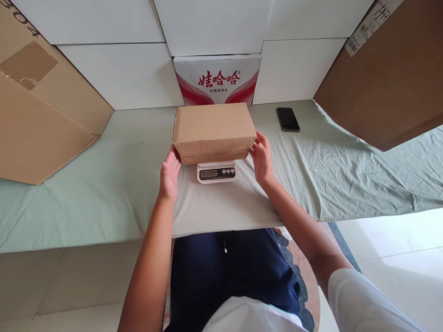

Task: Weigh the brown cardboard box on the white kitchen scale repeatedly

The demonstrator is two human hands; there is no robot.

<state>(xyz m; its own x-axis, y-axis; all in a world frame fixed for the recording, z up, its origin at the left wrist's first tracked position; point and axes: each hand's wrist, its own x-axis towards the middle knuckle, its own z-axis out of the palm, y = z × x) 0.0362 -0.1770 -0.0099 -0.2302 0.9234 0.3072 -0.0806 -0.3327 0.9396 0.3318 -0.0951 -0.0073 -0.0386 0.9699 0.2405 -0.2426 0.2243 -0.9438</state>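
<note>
A closed brown cardboard box [214, 124] sits on or just over a small white digital kitchen scale [217, 173], hiding most of the weighing plate. The scale's display and several round buttons show below the box's front edge. At the box's left end, my left hand [170, 173] has its fingers along the side and lower corner, thumb apart. My right hand [262, 157] is against the right end, with its fingers partly behind the corner. Between them the two hands hold the box.
A black phone [288, 119] lies to the right on the green cloth-covered table [114, 184]. Behind stands a white and red printed carton [218, 80] against white panels [117, 74]. Large cardboard sheets stand at the left [51, 106] and right [384, 83].
</note>
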